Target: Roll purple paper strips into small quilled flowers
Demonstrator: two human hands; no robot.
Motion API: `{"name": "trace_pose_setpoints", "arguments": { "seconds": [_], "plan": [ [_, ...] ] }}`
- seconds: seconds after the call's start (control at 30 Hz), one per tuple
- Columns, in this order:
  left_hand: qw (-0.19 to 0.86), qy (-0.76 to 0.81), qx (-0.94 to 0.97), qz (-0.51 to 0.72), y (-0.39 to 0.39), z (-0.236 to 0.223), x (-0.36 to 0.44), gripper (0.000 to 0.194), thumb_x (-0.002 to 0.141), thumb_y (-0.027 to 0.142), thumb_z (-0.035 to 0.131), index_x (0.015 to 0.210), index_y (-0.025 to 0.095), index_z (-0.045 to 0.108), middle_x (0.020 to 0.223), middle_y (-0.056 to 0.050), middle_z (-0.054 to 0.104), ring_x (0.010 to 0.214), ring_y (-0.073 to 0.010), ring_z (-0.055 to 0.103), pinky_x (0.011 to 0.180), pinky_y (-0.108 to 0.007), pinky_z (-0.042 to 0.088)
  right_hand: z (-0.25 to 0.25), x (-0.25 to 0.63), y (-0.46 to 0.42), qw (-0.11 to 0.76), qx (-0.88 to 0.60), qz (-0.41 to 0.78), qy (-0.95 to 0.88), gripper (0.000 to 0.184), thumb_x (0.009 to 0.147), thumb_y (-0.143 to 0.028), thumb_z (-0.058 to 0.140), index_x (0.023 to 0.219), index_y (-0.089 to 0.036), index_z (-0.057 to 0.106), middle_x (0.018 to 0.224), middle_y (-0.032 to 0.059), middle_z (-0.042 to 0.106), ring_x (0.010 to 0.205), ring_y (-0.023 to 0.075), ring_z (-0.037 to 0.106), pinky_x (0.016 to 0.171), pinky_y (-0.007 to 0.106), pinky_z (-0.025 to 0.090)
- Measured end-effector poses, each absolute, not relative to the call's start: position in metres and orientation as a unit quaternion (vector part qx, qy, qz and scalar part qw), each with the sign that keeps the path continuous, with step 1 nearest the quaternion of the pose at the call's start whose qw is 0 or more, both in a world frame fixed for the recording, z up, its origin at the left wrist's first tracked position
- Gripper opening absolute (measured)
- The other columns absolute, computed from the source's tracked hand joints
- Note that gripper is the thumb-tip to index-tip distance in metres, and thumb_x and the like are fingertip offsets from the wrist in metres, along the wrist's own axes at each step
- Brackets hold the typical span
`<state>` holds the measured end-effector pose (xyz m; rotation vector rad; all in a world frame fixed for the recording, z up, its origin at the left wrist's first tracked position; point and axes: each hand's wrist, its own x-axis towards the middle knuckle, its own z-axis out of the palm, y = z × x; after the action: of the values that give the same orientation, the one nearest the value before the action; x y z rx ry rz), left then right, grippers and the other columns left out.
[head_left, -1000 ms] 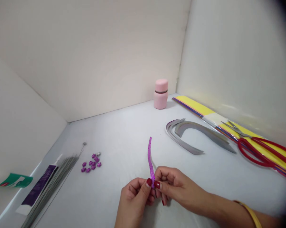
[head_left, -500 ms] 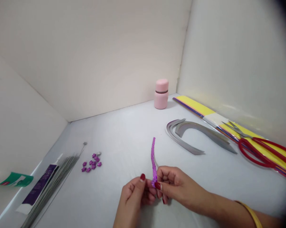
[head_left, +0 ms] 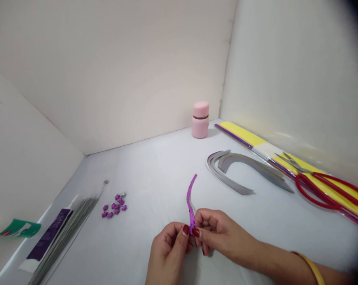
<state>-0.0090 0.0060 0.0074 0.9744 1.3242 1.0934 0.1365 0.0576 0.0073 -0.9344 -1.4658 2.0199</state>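
Left hand [head_left: 170,246] and right hand [head_left: 219,232] pinch one purple strip [head_left: 191,215]; one pink jar [head_left: 200,126] beyond

Left hand [head_left: 168,248] and right hand [head_left: 216,229] almost meet at the thumb tips, low in the frame

The left hand rises from the bottom edge near the middle, its back turned partly up and its wrist cut off by the frame. Its left thumb [head_left: 179,243] slants up and to the right against the bent index finger, in a pinch; its other fingers curl beneath, mostly hidden.

The right forearm [head_left: 266,255] comes in from the lower right, slanting up toward lower centre. The right thumb [head_left: 208,236] lies nearly flat, pointing left; the index finger arches above it, and two nails peep out below. Both thumbnails are dark red.
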Motion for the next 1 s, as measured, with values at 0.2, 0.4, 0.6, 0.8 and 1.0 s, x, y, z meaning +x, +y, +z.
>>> {"name": "trace_pose_setpoints", "arguments": {
  "seconds": [0.2, 0.4, 0.6, 0.8, 1.0],
  "plan": [
    [0.451, 0.59, 0.473, 0.474, 0.003, 0.004, -0.003, 0.028, 0.081, 0.038, 0.05, 0.063, 0.017, 0.053, 0.054, 0.003, 0.049, 0.053, -0.0121, 0.045, 0.053, -0.021, 0.034, 0.002, 0.136, 0.057, 0.247, -0.336, 0.717, -0.558, 0.01, 0.075, -0.018, 0.056, 0.07, -0.015, 0.048, 0.059, -0.003, 0.053, 0.048, 0.0067, 0.048, 0.048, 0.019, 0.038],
    [0.525, 0.553, 0.457, 0.458, 0.004, -0.005, -0.006, 0.03, 0.085, 0.042, 0.043, 0.07, 0.017, 0.053, 0.062, -0.001, 0.055, 0.06, -0.0145, 0.048, 0.059, -0.024, 0.037, 0.007, 0.134, 0.057, 0.255, -0.342, 0.722, -0.545, 0.011, 0.076, -0.018, 0.055, 0.068, -0.015, 0.048, 0.059, -0.0024, 0.054, 0.048, 0.007, 0.048, 0.049, 0.02, 0.038],
    [0.465, 0.577, 0.504, 0.444, 0.003, -0.006, -0.005, 0.03, 0.085, 0.04, 0.043, 0.067, 0.018, 0.05, 0.061, -0.002, 0.056, 0.057, -0.0151, 0.049, 0.057, -0.024, 0.037, 0.005, 0.134, 0.056, 0.256, -0.343, 0.723, -0.542, 0.017, 0.075, -0.023, 0.06, 0.067, -0.015, 0.047, 0.058, -0.0031, 0.053, 0.047, 0.0067, 0.047, 0.047, 0.019, 0.037],
    [0.493, 0.552, 0.485, 0.465, 0.004, -0.003, -0.005, 0.027, 0.084, 0.04, 0.045, 0.07, 0.018, 0.053, 0.062, -0.002, 0.058, 0.059, -0.0161, 0.051, 0.059, -0.025, 0.04, 0.005, 0.134, 0.058, 0.258, -0.346, 0.72, -0.543, 0.019, 0.075, -0.026, 0.06, 0.067, -0.016, 0.046, 0.057, -0.0036, 0.052, 0.047, 0.0068, 0.047, 0.047, 0.019, 0.037],
    [0.478, 0.588, 0.474, 0.449, 0.006, 0.004, -0.01, 0.027, 0.079, 0.04, 0.053, 0.065, 0.016, 0.055, 0.058, 0.001, 0.054, 0.055, -0.013, 0.047, 0.054, -0.022, 0.035, 0.004, 0.136, 0.057, 0.253, -0.34, 0.71, -0.563, 0.014, 0.077, -0.023, 0.057, 0.07, -0.015, 0.049, 0.06, -0.0024, 0.053, 0.049, 0.0073, 0.047, 0.049, 0.02, 0.038]
  ]
}}
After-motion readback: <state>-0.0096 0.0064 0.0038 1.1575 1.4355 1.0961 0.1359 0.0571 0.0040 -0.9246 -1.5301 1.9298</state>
